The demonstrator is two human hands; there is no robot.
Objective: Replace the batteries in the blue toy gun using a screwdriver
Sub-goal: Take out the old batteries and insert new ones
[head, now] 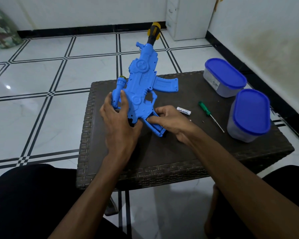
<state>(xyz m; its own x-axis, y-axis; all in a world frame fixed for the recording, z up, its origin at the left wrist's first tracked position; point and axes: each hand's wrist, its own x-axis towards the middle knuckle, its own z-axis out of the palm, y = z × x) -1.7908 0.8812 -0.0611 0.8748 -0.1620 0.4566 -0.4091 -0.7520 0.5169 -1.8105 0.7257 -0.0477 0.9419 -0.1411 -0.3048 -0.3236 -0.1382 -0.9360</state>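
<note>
The blue toy gun [141, 78] lies on the dark woven table [162, 152], its black and yellow muzzle pointing away past the far edge. My left hand [117, 118] grips the gun's body near the scope. My right hand [169, 120] holds the handle, thumb pressing into the open battery compartment [152, 120]. A white battery [184, 111] lies on the table just right of that hand. Farther right rests a green-handled screwdriver [209, 114], with a tiny screw [203, 121] beside it.
Two clear containers with blue lids stand at the table's right side, one at the back [224, 76] and one nearer [250, 114]. White tiled floor surrounds the table. A white cabinet [186, 16] stands by the far wall. My knees flank the near edge.
</note>
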